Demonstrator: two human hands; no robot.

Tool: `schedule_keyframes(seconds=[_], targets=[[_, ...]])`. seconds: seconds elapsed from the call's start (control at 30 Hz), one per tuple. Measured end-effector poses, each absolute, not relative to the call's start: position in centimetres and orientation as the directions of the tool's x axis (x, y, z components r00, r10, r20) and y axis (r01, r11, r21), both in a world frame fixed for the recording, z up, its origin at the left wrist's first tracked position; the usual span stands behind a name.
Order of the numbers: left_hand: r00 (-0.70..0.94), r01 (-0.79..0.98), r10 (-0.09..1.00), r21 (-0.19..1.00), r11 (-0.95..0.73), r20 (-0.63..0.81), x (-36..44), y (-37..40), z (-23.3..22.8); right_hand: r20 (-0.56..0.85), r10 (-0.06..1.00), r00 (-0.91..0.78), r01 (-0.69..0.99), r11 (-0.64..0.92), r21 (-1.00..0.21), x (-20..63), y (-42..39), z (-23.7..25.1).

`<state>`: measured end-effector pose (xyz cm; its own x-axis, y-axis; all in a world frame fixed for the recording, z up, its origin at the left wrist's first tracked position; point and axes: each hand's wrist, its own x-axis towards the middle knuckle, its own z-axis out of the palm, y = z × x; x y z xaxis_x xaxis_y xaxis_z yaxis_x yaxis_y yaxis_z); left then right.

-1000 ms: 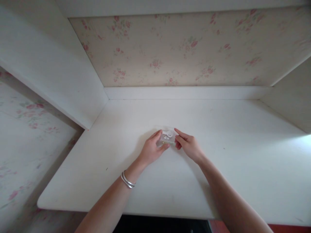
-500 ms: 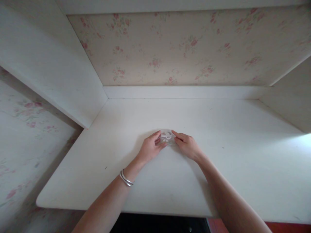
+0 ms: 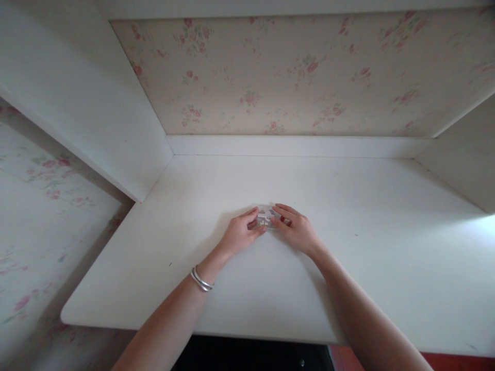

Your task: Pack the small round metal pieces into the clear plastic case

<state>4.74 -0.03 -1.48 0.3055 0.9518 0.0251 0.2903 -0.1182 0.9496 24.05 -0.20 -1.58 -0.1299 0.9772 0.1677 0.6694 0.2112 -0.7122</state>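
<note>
A small flat see-through case with white shapes on or in it is between my two hands, just over the white desktop; what kind of case it is I cannot make out. My left hand grips its left side, the thumb along the lower edge and the fingers at the upper left. From the right, my right hand holds it with the forefinger at the upper right corner and the thumb lying over the right part of its face. Fingers cover both ends of the case.
The white desktop runs to a low ledge below flowered wallpaper. A white upright panel stands at the left, another panel at the right. Something black lies below the front edge.
My right thumb has moved left, further over the face of the case, and the right fingers have spread apart from it. My left hand keeps its grip.
</note>
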Motion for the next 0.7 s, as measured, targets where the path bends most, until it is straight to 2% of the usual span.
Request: schedule_keyframes(seconds=[0.27,0.7], targets=[[0.320,0.401,0.938,0.879,-0.259,0.131,4.39,0.34,-1.69,0.174,0.974,-0.148,0.649,0.229,-0.725,24.08,-0.17,-1.59],[0.356,0.462,0.923,0.831,-0.310,0.146,4.22,0.33,-1.53,0.184,0.969,-0.165,0.690,0.246,-0.681,23.87,-0.07,-1.79]])
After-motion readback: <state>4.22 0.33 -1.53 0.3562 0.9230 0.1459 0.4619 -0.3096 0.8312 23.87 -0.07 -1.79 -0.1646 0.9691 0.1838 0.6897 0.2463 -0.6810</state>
